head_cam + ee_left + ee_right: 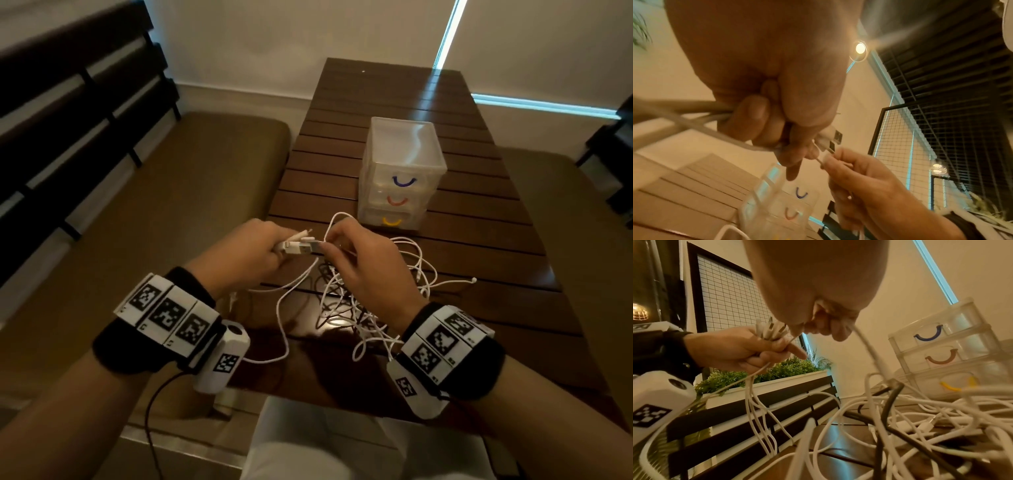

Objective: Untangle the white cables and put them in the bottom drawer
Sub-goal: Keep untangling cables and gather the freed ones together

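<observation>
A tangle of white cables (373, 308) mixed with dark ones lies on the wooden slat table (479, 267) near its front edge. My left hand (246, 250) grips a bundle of white cable ends (298, 246), their USB plugs (835, 139) sticking out past the thumb. My right hand (356, 253) pinches one white cable (867, 347) right beside that bundle; the cable loops up and falls back into the tangle (920, 426). The clear three-drawer unit (400, 171) stands behind, all drawers closed, and the bottom drawer (392, 219) has a yellow handle.
A padded bench (171, 205) runs along the left of the table and another (548, 205) along the right. A white planter with green plants (764, 378) stands behind a dark slatted backrest. One loose cable end (472, 280) lies right of the tangle.
</observation>
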A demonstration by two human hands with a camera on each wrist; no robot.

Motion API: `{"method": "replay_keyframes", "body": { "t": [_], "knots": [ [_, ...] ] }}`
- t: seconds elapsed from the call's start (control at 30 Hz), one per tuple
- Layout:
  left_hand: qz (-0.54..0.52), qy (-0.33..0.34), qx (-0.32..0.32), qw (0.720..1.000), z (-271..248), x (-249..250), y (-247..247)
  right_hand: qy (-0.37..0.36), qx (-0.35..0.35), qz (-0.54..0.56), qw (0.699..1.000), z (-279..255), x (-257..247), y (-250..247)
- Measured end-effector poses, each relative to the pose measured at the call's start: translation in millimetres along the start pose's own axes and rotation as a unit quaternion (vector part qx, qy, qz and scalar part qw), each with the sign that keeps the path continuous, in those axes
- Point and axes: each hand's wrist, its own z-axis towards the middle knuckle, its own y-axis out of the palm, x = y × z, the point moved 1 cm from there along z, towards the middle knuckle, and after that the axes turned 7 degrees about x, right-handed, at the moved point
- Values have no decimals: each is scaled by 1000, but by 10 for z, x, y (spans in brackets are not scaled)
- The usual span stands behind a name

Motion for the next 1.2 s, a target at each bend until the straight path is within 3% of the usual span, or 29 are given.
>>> {"method": "replay_keyframes", "body": {
  "t": [0.27, 0.4, 0.5, 0.67, 0.97, 1.2],
  "knots": [
    [55, -122, 126, 983, -167, -580, -381, 22, -106, -20, 994, 52, -2, 422],
    [79, -177, 245, 950, -256, -825, -454, 23, -112, -18, 993, 76, -94, 559],
    [83, -220, 286, 929, -321, -957, -510, 19, -126, -32, 991, 86, -75, 580],
    [82, -242, 243, 936, -370, -1021, -384, 30, -139, -42, 989, 53, -23, 502],
    [-198, -210, 180, 940, -202, -820, -225, 41, -120, -40, 991, 99, 5, 326],
    [-119, -89, 72, 986, -106, -206, 56, 39, -62, 57, 996, 191, -385, 173]
  ]
}}
